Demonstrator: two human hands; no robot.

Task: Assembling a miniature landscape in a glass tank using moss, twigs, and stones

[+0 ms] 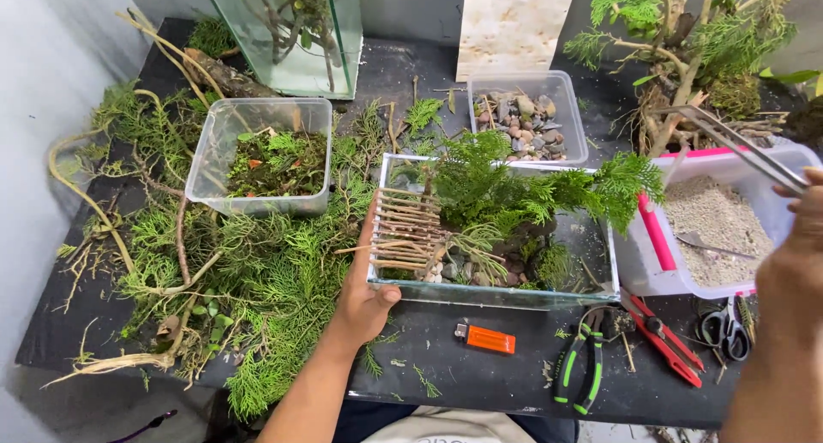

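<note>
A low glass tank [506, 296] stands in the middle of the black table, filled with green conifer sprigs [514, 190], stones and a small ladder of twigs [407, 233] at its left end. My left hand [364, 293] grips the tank's front left corner, thumb on the front rim. At the right edge my right hand [797, 263] is raised and holds long metal tweezers [741, 147], whose tips point up and left above a plastic tub of sand [716, 224].
Cut green branches and roots [214, 272] cover the left of the table. A tub of moss [266, 156], a tub of pebbles [527, 117] and a tall glass tank [291, 32] stand behind. An orange lighter [485, 338], green-handled pliers [583, 366], red cutters [664, 340] and scissors [724, 327] lie in front.
</note>
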